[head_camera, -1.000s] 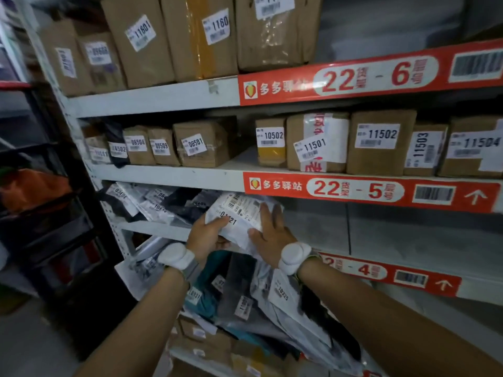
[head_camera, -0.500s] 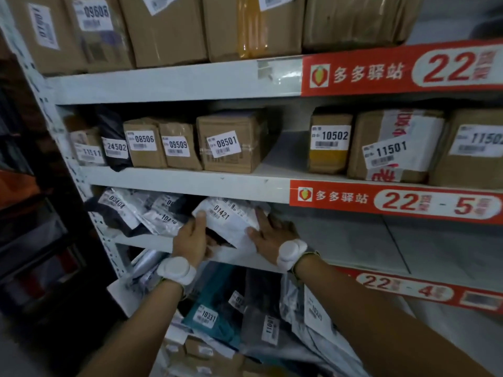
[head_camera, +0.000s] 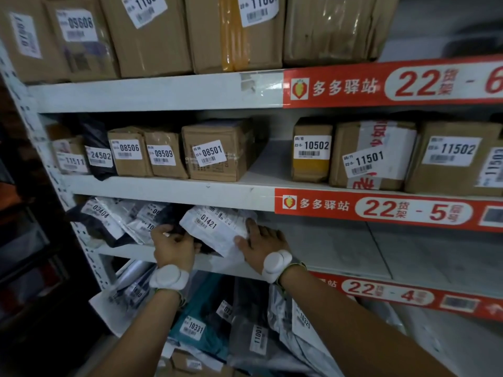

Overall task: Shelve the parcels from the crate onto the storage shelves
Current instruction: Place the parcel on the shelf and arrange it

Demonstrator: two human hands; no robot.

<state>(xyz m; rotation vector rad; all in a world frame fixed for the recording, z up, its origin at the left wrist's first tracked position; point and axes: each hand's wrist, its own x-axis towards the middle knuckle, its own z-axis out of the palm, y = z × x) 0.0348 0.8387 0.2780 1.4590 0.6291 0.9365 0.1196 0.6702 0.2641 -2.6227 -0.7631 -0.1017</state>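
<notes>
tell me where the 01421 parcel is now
Head view, left of centre: the white 01421 parcel sits on the 22-4 shelf between the left hand and right hand, right of the mailer pile.

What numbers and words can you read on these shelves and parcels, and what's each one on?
"多多驿站 22货架 - 5": red shelf strip
"01421": white mailer bag
"08501": brown box
"10502": yellow-bottomed box
"11501": white-taped box
"24502": black bag
"10331": teal bag
"09608": top-shelf box
Small date lines and barcodes: too small to read.
</notes>
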